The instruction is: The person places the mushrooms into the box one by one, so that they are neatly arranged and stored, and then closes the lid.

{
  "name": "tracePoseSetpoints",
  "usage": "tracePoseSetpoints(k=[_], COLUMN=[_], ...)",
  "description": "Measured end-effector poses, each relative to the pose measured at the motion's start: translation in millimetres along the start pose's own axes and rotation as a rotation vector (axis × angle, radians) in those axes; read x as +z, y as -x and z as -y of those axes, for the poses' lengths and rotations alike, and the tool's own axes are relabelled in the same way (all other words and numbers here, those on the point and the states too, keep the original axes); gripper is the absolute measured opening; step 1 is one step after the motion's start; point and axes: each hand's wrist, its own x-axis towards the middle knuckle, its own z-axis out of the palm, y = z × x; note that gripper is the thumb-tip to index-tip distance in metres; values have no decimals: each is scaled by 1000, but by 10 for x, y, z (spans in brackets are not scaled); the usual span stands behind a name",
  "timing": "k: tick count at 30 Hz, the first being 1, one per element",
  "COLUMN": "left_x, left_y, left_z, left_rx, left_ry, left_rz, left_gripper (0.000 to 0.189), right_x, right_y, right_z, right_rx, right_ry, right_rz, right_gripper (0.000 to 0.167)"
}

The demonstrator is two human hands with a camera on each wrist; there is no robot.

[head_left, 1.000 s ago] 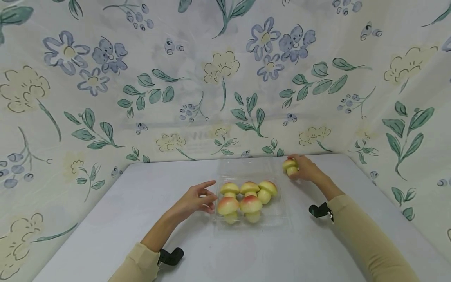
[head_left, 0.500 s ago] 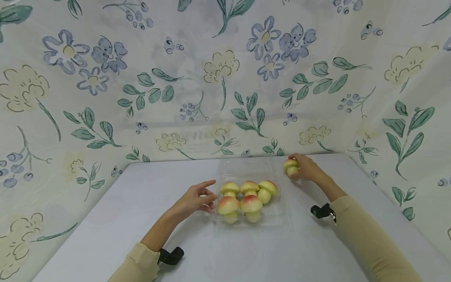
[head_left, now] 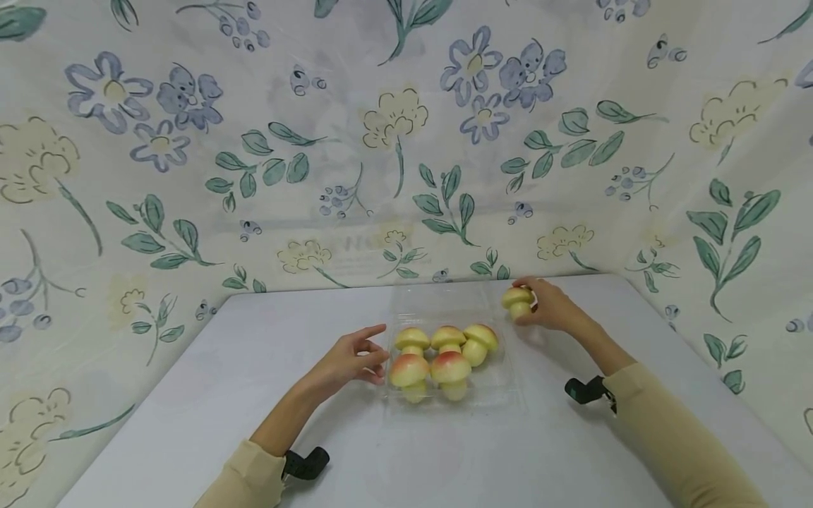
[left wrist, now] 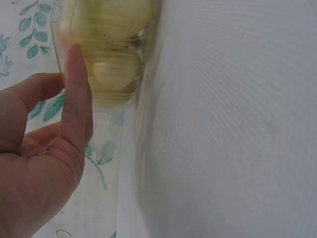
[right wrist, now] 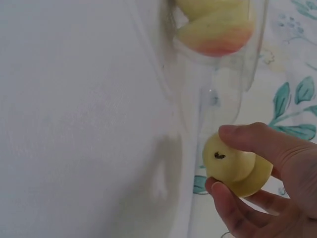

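Observation:
My right hand (head_left: 551, 307) pinches a yellow mushroom-shaped piece (head_left: 517, 299) between thumb and fingers, to the right of a clear plastic box (head_left: 495, 394). A small dark mark shows on the end of this held mushroom piece (right wrist: 218, 157) in the right wrist view. Inside the box are several like mushroom pieces with red-tinged caps: three at the back, one of them tilted (head_left: 480, 342), and two in front (head_left: 452, 370). My left hand (head_left: 349, 363) has its fingers extended at the box's left wall; its fingers (left wrist: 76, 69) overlap that wall in the left wrist view.
The box stands on a white table (head_left: 286, 324), its clear lid (head_left: 444, 300) spread out behind it. A flower-patterned cloth (head_left: 406, 169) hangs at the table's back edge and along both sides. A black wrist-camera mount (head_left: 308, 463) sticks out from the left sleeve.
My right hand has carried the mushroom piece slightly left, closer to the box. The left hand stays at the box's side. The head view has shifted a little.

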Motion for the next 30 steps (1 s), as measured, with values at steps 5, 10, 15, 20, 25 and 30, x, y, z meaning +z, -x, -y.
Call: tracePoseSetpoints(k=[5,10,15,20,25,30], left_x=[-4,-2,-3,1,5,0], left_y=[1,-1,2,8,16,11], left_z=[10,8,7,-2,-6,5], left_rx=[3,11,17,17,13,8], left_ry=[1,1,-5,-11,-7,-7], left_rz=[0,2,5,5,3,-1], left_gripper=[74,73,74,73,73,73], right_x=[-43,-85,-101,-92,-72,-48], right_y=[56,133,221,292,362,419], right_z=[105,247,374,480,555,625], right_rx=[-12,-30,-57,-80,-89,-99], right_ry=[-45,-75,-104,-122,-119,-133], right_rz=[2,3,-2,-22,-24,9], right_gripper=[70,71,71,72,72,72])
